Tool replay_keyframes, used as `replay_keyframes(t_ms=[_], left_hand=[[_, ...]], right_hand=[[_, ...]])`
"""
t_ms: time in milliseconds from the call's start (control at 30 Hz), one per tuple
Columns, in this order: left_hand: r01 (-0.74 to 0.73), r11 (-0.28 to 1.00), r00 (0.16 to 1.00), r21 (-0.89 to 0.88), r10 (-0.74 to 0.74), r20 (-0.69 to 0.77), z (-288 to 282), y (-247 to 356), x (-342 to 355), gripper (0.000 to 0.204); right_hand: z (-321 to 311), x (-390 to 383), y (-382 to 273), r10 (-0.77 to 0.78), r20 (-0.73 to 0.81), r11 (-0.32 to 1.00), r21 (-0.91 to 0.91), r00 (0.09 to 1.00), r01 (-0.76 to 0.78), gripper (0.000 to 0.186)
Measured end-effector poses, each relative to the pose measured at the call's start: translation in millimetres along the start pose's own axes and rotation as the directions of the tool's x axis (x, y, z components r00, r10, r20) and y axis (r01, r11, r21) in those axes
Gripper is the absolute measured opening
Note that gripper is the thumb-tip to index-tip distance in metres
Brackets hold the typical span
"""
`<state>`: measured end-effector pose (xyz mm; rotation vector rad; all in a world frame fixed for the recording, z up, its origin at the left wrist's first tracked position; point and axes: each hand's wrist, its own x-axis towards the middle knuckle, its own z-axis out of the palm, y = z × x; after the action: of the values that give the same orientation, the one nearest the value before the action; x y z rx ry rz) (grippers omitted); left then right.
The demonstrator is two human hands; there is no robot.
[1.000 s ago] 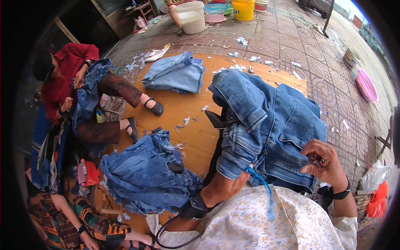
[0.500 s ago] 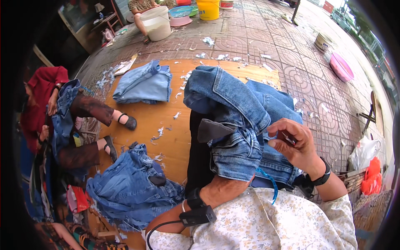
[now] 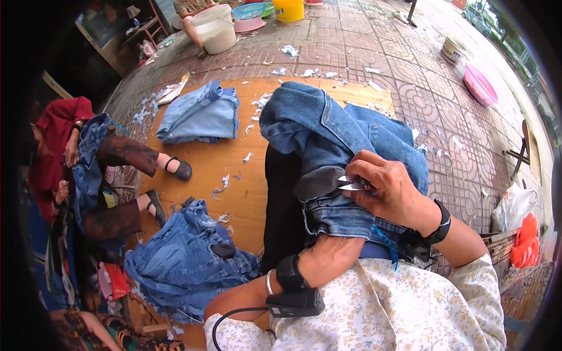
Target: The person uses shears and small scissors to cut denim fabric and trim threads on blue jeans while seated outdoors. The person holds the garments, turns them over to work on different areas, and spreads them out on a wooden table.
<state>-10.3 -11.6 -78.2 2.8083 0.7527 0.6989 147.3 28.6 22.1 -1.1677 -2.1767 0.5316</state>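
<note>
Roughly 2 o'clock of ctr., a blue denim garment [image 3: 345, 128] lies over the person's lap. R hand [image 3: 386, 190] is clamped on small snips [image 3: 353, 187], blades parted & aimed approx. 9 o'clock, beside a dark flap [image 3: 316, 183]. L hand is inside the denim; can't tell its grip. Risk: bunched folds or a slipping flap could let blades nick sound cloth, or fingers underneath.

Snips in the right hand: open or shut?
Open. The snips' two blades show apart, with a gap between their tips, beside the dark cloth flap.
</note>
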Motion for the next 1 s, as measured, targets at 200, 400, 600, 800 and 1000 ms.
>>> replay_keyframes(t_ms=[200, 400, 600, 800, 1000], left_hand=[[0.024, 0.999, 0.999, -0.043, -0.022, 0.039, -8.1, 5.3, 6.3, 0.042], [0.149, 0.422, 0.912, -0.894, -0.408, -0.04, -75.2, -22.0, -21.7, 0.039], [-0.544, -0.568, 0.519, -0.618, -0.806, 0.285, -59.3, -86.6, -107.3, 0.044], [-0.404, -0.609, 0.425, -0.682, -0.786, 0.449, -64.9, -57.2, -118.2, 0.041], [-0.074, -0.423, 0.242, -0.903, -0.886, 0.395, -56.2, -50.6, -167.6, 0.03]], right_hand=[[4.8, -3.4, 16.7, 0.064, -0.105, 0.984, 0.175, 0.992, -0.045, 0.012], [-17.6, -16.7, 32.8, 0.409, -0.29, 0.801, 0.568, 0.865, -0.189, 0.008], [-5.8, -30.5, 63.4, 0.536, -0.174, 0.683, 0.664, 0.826, -0.303, 0.01], [-4.5, -27.0, 64.7, 0.531, -0.179, 0.674, 0.682, 0.828, -0.285, 0.012], [-14.2, -34.5, 58.9, 0.543, -0.236, 0.73, 0.607, 0.806, -0.314, 0.011]])
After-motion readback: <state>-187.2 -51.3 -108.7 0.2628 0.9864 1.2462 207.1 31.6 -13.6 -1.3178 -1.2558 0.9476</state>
